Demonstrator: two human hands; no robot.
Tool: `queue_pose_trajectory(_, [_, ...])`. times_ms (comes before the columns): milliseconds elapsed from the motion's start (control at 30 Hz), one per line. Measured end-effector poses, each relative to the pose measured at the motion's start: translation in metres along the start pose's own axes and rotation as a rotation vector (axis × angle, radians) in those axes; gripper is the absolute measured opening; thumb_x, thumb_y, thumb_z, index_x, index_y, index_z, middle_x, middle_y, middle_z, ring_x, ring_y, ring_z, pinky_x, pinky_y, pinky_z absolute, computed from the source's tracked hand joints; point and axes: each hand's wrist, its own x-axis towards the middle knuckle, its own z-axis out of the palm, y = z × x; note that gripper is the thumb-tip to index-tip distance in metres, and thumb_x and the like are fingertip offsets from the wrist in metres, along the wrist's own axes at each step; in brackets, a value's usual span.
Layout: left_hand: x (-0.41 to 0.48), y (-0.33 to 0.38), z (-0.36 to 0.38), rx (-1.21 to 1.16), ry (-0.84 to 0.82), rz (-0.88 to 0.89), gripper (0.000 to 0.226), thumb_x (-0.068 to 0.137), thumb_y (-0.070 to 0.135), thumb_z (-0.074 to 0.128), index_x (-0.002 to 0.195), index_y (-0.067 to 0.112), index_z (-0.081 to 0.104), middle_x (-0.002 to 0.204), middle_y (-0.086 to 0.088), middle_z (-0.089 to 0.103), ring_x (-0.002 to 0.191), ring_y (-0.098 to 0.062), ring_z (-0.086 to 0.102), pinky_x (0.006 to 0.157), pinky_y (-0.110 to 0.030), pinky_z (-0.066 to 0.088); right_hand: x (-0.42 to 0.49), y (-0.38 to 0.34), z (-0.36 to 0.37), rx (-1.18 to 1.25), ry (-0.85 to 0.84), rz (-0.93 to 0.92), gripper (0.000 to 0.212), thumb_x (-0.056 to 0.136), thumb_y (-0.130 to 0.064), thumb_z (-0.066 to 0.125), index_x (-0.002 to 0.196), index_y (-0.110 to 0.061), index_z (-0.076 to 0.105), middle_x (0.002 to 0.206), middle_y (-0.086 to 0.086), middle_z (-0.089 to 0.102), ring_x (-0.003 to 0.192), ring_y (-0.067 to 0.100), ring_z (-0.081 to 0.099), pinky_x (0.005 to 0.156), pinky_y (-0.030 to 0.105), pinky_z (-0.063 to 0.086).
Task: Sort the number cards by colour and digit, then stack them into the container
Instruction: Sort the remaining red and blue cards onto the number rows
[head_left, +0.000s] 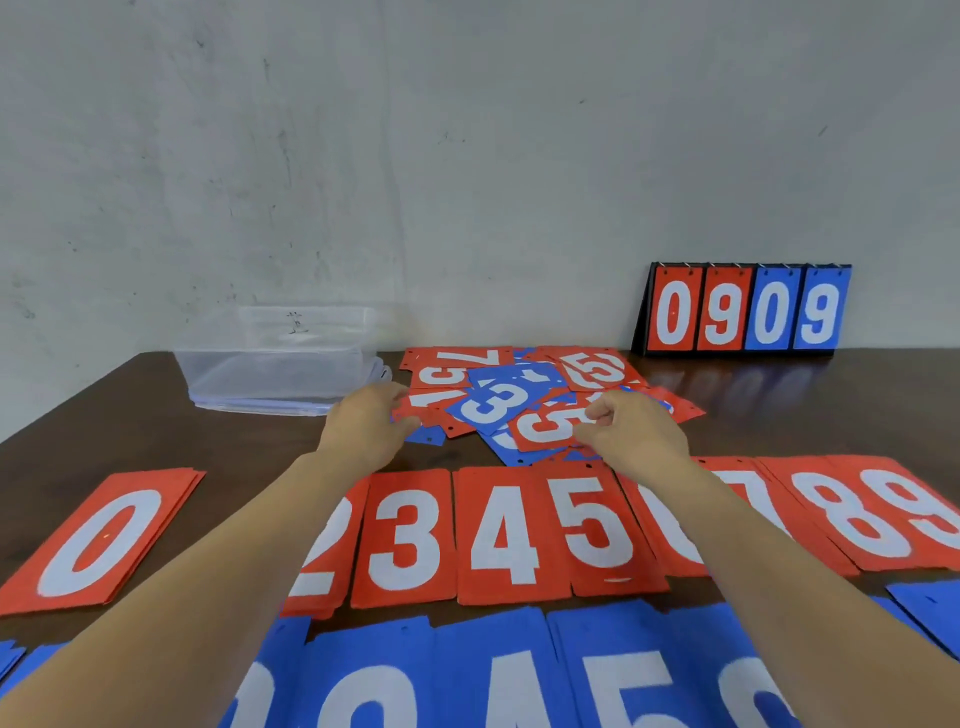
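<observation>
Blue sorted cards (467, 670) lie nearest, with the red row (405, 535) just beyond. Both forearms cross above them, and one dipping low could scuff the stacks out of order. Far left stands the clear container (280, 364), no cards visible inside. The left hand (371, 421) grips the red 1 card (431, 402) at the mixed pile's (498, 400) left edge. The right hand (631, 434) pinches the red 5 card (545, 428). A quick pull could drag overlapping neighbours along.
</observation>
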Motion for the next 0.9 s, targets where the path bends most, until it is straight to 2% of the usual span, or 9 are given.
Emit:
queue_pose_trajectory(100, [0.017, -0.005, 0.006, 0.006, -0.022, -0.073, 0.054, 0.09, 0.028, 0.066, 0.139, 0.011, 0.049, 0.125, -0.011, 0.063, 0.114, -0.025, 0.06, 0.098, -0.04, 0.049, 0.035, -0.005, 0.015, 0.0, -0.051, -0.011, 0.049, 0.086, -0.049, 0.063, 0.123, -0.016, 0.059, 0.12, 0.001, 0.063, 0.106, 0.019, 0.058, 0.086, 0.037, 0.05])
queue_pose_trajectory(167, [0.027, -0.007, 0.01, 0.013, -0.047, -0.109, 0.06, 0.09, 0.03, 0.066, 0.143, 0.013, 0.044, 0.129, -0.01, 0.061, 0.117, -0.025, 0.058, 0.099, -0.038, 0.048, 0.055, -0.011, 0.029, -0.009, -0.073, -0.037, 0.068, 0.082, -0.058, 0.063, 0.133, -0.015, 0.051, 0.128, 0.003, 0.058, 0.115, 0.023, 0.054, 0.091, 0.039, 0.049])
queue_pose_trajectory(267, [0.041, -0.007, 0.017, -0.012, -0.094, -0.127, 0.068, 0.089, 0.035, 0.067, 0.147, 0.015, 0.038, 0.138, -0.009, 0.055, 0.125, -0.025, 0.052, 0.103, -0.039, 0.045, 0.078, -0.022, 0.048, -0.057, -0.088, -0.077, 0.093, 0.076, -0.071, 0.061, 0.146, -0.015, 0.035, 0.149, 0.005, 0.04, 0.137, 0.029, 0.034, 0.105, 0.044, 0.036])
queue_pose_trajectory(333, [0.048, -0.004, 0.023, 0.011, -0.115, -0.115, 0.07, 0.088, 0.038, 0.067, 0.147, 0.015, 0.037, 0.143, -0.007, 0.05, 0.129, -0.025, 0.048, 0.106, -0.041, 0.042, 0.087, -0.03, 0.059, -0.091, -0.114, -0.092, 0.105, 0.072, -0.078, 0.057, 0.15, -0.016, 0.025, 0.154, 0.006, 0.031, 0.141, 0.03, 0.026, 0.11, 0.045, 0.029])
queue_pose_trajectory(433, [0.058, -0.001, 0.031, 0.075, -0.126, -0.094, 0.067, 0.088, 0.041, 0.066, 0.142, 0.012, 0.04, 0.141, -0.007, 0.05, 0.128, -0.025, 0.047, 0.106, -0.041, 0.039, 0.095, -0.036, 0.073, -0.148, -0.167, -0.102, 0.116, 0.067, -0.085, 0.053, 0.153, -0.016, 0.017, 0.157, 0.008, 0.025, 0.144, 0.032, 0.02, 0.113, 0.046, 0.022])
queue_pose_trajectory(633, [0.076, -0.008, 0.037, 0.243, -0.209, -0.108, 0.07, 0.093, 0.051, 0.052, 0.143, 0.008, 0.028, 0.143, -0.009, 0.044, 0.13, -0.028, 0.043, 0.104, -0.043, 0.035, 0.102, -0.03, 0.083, -0.263, -0.164, -0.141, 0.113, 0.069, -0.082, 0.055, 0.152, -0.015, 0.016, 0.155, 0.007, 0.027, 0.141, 0.03, 0.024, 0.111, 0.046, 0.025])
queue_pose_trajectory(900, [0.074, -0.012, 0.042, 0.298, -0.061, -0.005, 0.068, 0.092, 0.05, 0.054, 0.146, 0.017, 0.03, 0.142, -0.002, 0.047, 0.131, -0.023, 0.043, 0.108, -0.042, 0.03, 0.097, -0.03, 0.077, -0.312, -0.124, -0.232, 0.093, 0.08, -0.072, 0.055, 0.152, -0.024, 0.021, 0.15, 0.0, 0.038, 0.139, 0.024, 0.031, 0.11, 0.043, 0.024])
